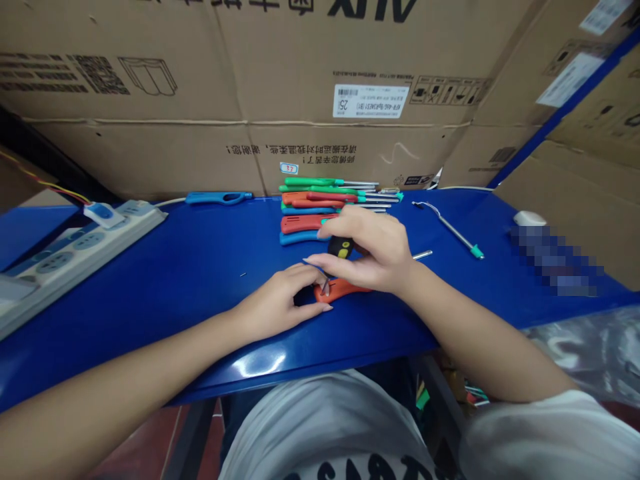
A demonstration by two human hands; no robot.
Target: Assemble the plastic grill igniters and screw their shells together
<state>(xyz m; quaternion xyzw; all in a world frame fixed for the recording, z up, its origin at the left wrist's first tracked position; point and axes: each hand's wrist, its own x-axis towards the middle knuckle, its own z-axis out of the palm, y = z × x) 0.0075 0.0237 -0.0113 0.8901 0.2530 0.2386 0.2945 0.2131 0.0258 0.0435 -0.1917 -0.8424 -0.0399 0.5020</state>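
Note:
On the blue table (pixel 190 267), my left hand (pixel 280 303) rests with its fingers curled around the end of an orange-handled tool (pixel 340 289), pinning it down. Above it, my right hand (pixel 367 250) is closed around a black screwdriver with a yellow mark (pixel 341 248), whose thin tip points down at the orange handle. A metal shaft (pixel 423 254) sticks out to the right of my right hand. Behind the hands lies a row of several green, orange and blue handled tools (pixel 320 200) with metal shafts.
A blue lighter-like tool (pixel 217 197) lies at the back left. A white power strip (pixel 75 250) sits at the left edge. A bent metal rod with a green tip (pixel 453 230) lies to the right. Cardboard boxes (pixel 300 80) wall the back and right.

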